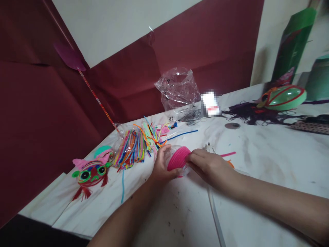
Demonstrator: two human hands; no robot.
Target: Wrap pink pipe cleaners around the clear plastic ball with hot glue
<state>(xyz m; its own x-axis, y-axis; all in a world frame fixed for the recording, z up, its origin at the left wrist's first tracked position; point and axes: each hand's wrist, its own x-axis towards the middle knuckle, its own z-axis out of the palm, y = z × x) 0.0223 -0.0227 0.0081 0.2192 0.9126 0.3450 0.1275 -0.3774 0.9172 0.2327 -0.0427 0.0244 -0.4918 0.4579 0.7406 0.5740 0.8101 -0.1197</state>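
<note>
Head view. Left grip [161, 166]: partly closed, curved around a clear plastic piece [169, 153], thumb on the near side, fingers on the far side; piece held. Pink coil [179, 159] lies in close parallel turns over this piece, tilted, between the two grips. Right grip [207, 166]: fingers drawn together, touching the coil's right edge; fingertips partly hidden, so cannot tell whether a strand is pinched there.

Left of the left grip, on the white marbled bench [257, 185]: bundle of multicoloured fuzzy stems [131, 149], near. Light-blue stem [122, 187] lies loose, nearer the wearer than the bundle. Farther left, well apart: decorated face piece [92, 174] with pink ears, green-ringed eyes, red tassels.

Beyond the left grip: more loose stems [150, 133] and one long dark-blue stem [183, 134] pointing right. Beyond these, a crumpled clear bag [178, 91] before the maroon backing [205, 51].

Just beyond the right grip: small metallic tool [209, 148], partly covered; identity unclear. Pink stem [228, 154] lies just beyond the right wrist. Farther out, a round silvery disc [232, 126]. Well apart, beyond and right: green rounded piece with red lines [288, 97], beside dark strands [246, 111].
</note>
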